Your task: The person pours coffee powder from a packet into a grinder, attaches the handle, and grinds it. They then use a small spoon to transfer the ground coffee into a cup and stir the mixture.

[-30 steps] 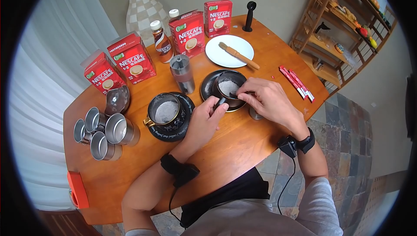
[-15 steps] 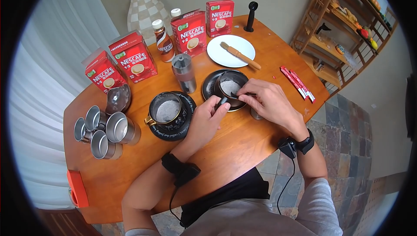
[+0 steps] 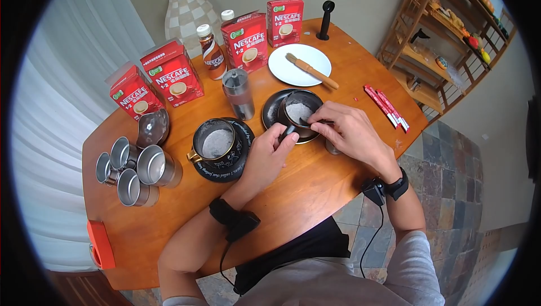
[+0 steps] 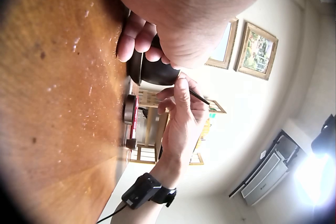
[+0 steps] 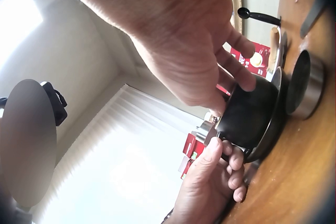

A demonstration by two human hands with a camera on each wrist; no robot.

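My left hand (image 3: 265, 156) grips the handle of a black cup (image 3: 301, 132), which stands on a dark saucer (image 3: 270, 109). Pale powder (image 3: 297, 110) lies inside this cup. Over the cup's right rim, my right hand (image 3: 352, 131) pinches a thin dark stirrer (image 4: 199, 97) between thumb and fingers; its lower end is down in the cup, mostly hidden. To the left of my left hand, a second black cup (image 3: 198, 137) with a gold handle holds similar powder and sits on a lettered black saucer (image 3: 232, 168).
Behind the cups stand a coffee grinder (image 3: 239, 94), a bottle (image 3: 212, 58) and several red Nescafe boxes (image 3: 174, 75). A brush (image 3: 310, 70) lies across a white plate (image 3: 282, 61). Metal cups (image 3: 155, 166) cluster at left, red sachets (image 3: 386, 107) at right. A small metal cup (image 5: 310, 90) sits beneath my right hand.
The head view has shifted very slightly. Both hands keep their grips on the cup handle and the stirrer, with hardly any visible movement.
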